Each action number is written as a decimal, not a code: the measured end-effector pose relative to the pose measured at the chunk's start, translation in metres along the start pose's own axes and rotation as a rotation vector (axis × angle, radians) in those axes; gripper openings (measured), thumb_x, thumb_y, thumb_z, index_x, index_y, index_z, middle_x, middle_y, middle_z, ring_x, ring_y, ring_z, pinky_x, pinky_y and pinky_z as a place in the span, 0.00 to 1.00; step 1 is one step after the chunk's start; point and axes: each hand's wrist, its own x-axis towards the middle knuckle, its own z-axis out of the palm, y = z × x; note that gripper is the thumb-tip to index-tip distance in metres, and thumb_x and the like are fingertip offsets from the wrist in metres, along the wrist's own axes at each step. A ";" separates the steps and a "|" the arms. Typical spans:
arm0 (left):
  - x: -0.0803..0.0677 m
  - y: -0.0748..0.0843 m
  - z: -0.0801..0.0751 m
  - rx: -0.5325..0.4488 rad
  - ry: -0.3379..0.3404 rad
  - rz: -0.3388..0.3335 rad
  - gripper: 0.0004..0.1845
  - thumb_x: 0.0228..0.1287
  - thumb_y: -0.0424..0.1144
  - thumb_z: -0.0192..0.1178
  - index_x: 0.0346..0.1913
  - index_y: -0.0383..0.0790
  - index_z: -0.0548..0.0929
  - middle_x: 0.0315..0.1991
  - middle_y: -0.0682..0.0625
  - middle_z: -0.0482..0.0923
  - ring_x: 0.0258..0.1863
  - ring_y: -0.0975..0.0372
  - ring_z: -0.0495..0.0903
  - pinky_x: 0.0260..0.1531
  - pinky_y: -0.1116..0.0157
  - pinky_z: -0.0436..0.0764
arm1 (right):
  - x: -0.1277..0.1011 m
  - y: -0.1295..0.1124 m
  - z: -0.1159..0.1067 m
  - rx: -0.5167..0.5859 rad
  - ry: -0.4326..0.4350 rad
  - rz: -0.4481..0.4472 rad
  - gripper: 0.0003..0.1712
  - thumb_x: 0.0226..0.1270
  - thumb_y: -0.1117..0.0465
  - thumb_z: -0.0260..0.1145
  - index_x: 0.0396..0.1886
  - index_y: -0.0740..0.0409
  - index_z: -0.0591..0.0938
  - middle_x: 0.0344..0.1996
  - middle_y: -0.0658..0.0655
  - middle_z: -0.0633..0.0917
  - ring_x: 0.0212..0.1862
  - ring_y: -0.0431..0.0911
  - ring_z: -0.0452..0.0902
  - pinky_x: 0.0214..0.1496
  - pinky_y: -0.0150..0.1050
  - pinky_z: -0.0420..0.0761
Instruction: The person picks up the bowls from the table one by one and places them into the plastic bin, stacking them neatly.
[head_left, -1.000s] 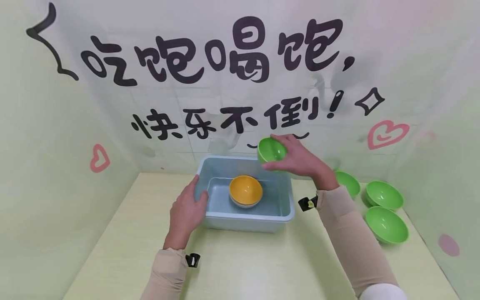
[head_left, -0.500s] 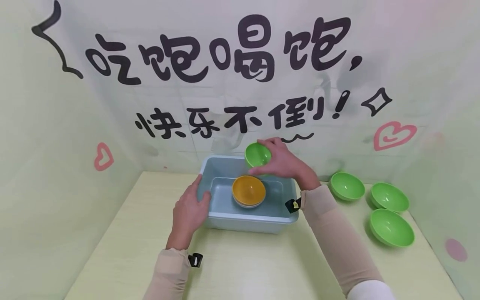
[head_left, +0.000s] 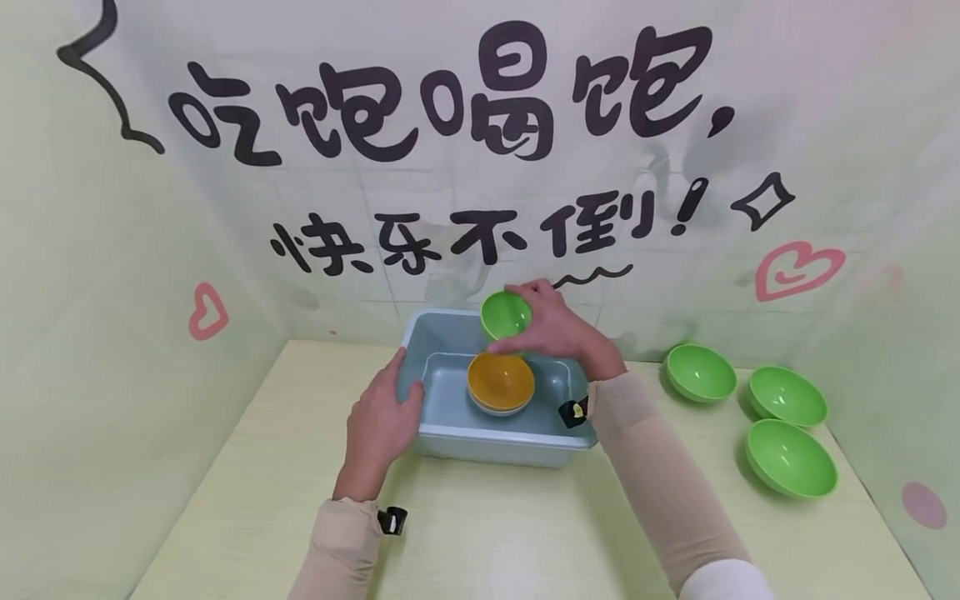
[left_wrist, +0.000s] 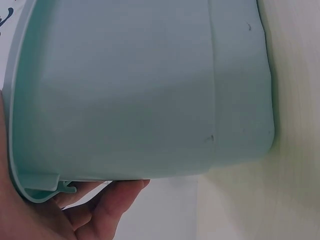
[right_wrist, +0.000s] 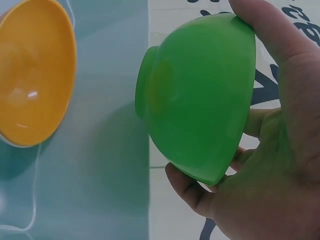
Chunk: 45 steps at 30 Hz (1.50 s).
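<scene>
- Two hands are at the pale blue rectangular plastic tub point(head_left: 501, 446), which I see standing toward the far edge of the pale yellow bench point(head_left: 487, 533), near the back wall
- My right hand point(head_left: 558, 329) is clamped on a small green plastic bowl point(head_left: 504, 312), thumb over its rim and fingers point(right_wrist: 192, 192) curled under its side; I see it held in the air over the tub's far side, tilted so its foot points toward the tub's inside
- My left hand point(head_left: 378, 425) rests on the tub's near left corner, thumb on top of the rim and the fingers point(left_wrist: 112, 205) wrapped under the lip outside the wall
- Inside the tub, on its floor, I see an orange plastic bowl point(head_left: 500, 381) sitting upright; a pale edge shows under it, and I cannot tell what that is
- Three more green bowls sit upright near the bench's right edge, well apart from the tub: one toward the back point(head_left: 701, 372), one further right point(head_left: 787, 397), one nearest me point(head_left: 791, 458)
- Both forearms wear beige sleeves point(head_left: 660, 475)
</scene>
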 end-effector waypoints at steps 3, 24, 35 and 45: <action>-0.001 -0.001 0.000 0.002 0.008 -0.003 0.34 0.75 0.54 0.46 0.81 0.52 0.60 0.75 0.41 0.69 0.67 0.37 0.75 0.55 0.35 0.77 | 0.002 -0.001 0.007 -0.007 -0.015 0.002 0.63 0.43 0.38 0.82 0.78 0.51 0.64 0.68 0.62 0.64 0.69 0.56 0.60 0.64 0.56 0.78; 0.000 -0.001 0.001 0.011 0.009 -0.003 0.34 0.75 0.54 0.45 0.81 0.52 0.59 0.75 0.41 0.69 0.68 0.37 0.74 0.56 0.35 0.76 | 0.006 0.010 0.038 -0.107 -0.136 -0.016 0.64 0.41 0.35 0.82 0.74 0.53 0.63 0.66 0.59 0.64 0.62 0.54 0.67 0.57 0.49 0.82; 0.001 0.000 0.002 0.015 0.039 0.018 0.33 0.75 0.52 0.47 0.80 0.52 0.61 0.73 0.41 0.71 0.67 0.37 0.75 0.55 0.34 0.77 | 0.007 0.011 0.043 -0.168 -0.205 -0.036 0.62 0.43 0.38 0.83 0.74 0.53 0.62 0.64 0.59 0.66 0.60 0.53 0.71 0.59 0.48 0.81; 0.001 0.001 0.002 0.022 0.010 0.015 0.33 0.76 0.52 0.47 0.81 0.51 0.59 0.74 0.40 0.69 0.68 0.37 0.74 0.56 0.34 0.76 | 0.006 0.014 0.047 -0.261 -0.247 -0.042 0.59 0.44 0.37 0.82 0.74 0.49 0.65 0.71 0.56 0.66 0.65 0.57 0.67 0.63 0.52 0.78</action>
